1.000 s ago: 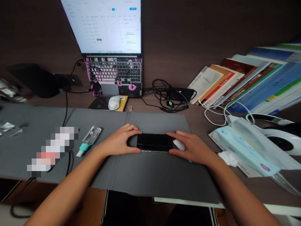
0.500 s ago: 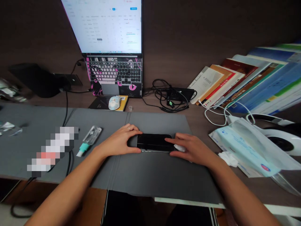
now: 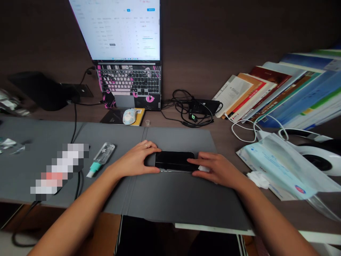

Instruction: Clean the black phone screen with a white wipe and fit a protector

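Grey mat [image 3: 170,199] with a black phone [image 3: 172,161] near mid-frame

The brown desk [image 3: 223,138] runs across the frame, the mat covering much of its near part. Leaning books [image 3: 279,92] fill the upper right. At the top, left of centre, an open laptop [image 3: 125,39] shows a lit page. A pixelated object [image 3: 60,169] lies at the left of the frame. On the right, a pale blue tissue pack [image 3: 277,167] sits just beside white-and-black headphones [image 3: 318,161].

The left hand [image 3: 138,158], a ring on one finger, spans the phone's left end, its grip set around that end with thumb and forefinger at the two corners. The right hand [image 3: 217,169] is at the phone's right end, its grip half spread: the forefinger lies over the dark screen and the thumb is by the near edge. The phone lies flat in the middle of the frame, between the hands.

A clear bottle [image 3: 104,153] with a green top lies left of centre. A patterned mouse [image 3: 129,116] rests below the laptop. Smallest is a white scrap [image 3: 204,169] under the right hand; whether that hand holds it, I cannot tell.
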A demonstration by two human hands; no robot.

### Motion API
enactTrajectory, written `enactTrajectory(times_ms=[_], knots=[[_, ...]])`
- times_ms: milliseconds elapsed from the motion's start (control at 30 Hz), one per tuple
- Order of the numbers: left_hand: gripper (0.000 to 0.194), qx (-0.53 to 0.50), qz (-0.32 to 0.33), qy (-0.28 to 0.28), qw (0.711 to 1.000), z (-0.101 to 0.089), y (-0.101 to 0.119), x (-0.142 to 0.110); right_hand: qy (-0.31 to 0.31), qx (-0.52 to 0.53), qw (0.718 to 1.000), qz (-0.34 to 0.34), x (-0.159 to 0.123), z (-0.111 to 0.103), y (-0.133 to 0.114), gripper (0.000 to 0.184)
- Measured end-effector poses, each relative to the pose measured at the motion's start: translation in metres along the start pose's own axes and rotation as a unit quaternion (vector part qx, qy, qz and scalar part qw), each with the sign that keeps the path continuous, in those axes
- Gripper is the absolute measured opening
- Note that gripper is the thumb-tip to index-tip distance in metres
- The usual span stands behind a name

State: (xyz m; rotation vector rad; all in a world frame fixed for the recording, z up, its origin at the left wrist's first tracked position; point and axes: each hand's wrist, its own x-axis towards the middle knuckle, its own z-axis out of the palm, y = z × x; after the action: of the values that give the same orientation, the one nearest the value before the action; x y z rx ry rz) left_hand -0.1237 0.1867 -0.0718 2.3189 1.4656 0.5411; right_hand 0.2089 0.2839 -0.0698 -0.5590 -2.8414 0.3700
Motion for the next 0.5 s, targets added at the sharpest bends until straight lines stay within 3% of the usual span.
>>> enactTrajectory(times_ms=[500], knots=[[0.058,0.007,-0.002,-0.001,1.0,0.0014,-0.0007,0.0004,-0.021,0.0,1.0,0.015,0.0018,0.0001,-0.0026,0.05]])
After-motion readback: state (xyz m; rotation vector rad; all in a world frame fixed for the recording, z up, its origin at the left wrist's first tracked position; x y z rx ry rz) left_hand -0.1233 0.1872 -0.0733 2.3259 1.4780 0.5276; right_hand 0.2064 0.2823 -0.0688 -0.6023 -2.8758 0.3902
